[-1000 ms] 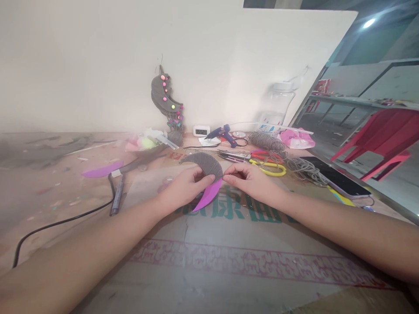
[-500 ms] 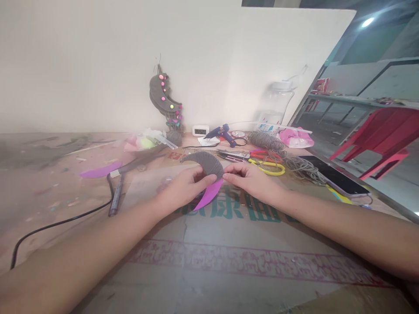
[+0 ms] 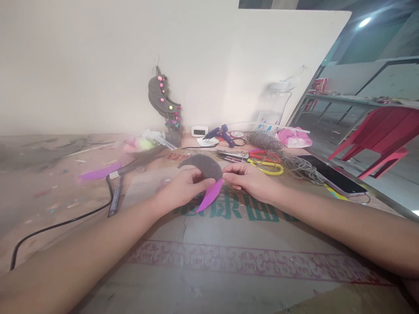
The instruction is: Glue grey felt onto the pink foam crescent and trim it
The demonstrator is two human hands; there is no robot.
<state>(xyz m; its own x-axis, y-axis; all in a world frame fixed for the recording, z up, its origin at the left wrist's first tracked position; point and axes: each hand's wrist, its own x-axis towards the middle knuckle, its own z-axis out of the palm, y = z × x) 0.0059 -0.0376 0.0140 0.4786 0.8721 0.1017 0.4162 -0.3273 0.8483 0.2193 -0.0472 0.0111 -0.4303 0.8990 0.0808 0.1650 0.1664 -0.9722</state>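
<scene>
My left hand (image 3: 183, 187) is closed on a crescent, its thumb lying across the front. Grey yarn wraps the crescent's upper part (image 3: 204, 165) in close turns, while the lower tip (image 3: 209, 196) is bare purple. At the crescent's right edge, where the wrapping ends, my right hand (image 3: 247, 178) pinches the grey yarn between thumb and forefinger; the strand itself hardly shows. Both hands are just above a printed cardboard sheet (image 3: 183, 270). Beyond them lie yellow-handled scissors (image 3: 273, 168) and a loose heap of grey yarn (image 3: 303, 168).
Behind stand a blue glue gun (image 3: 221, 134), small clock (image 3: 199, 131) and clear bottle (image 3: 275, 104). A phone (image 3: 334, 174) lies at right. At left are another purple crescent (image 3: 101, 171), a pen (image 3: 115, 196) and a black cable (image 3: 59, 224). A decorated grey crescent (image 3: 160, 96) hangs behind.
Both hands keep their hold on the crescent, which has tilted very slightly. My right fingers have shifted a little at its edge. The whole view has drifted slightly.
</scene>
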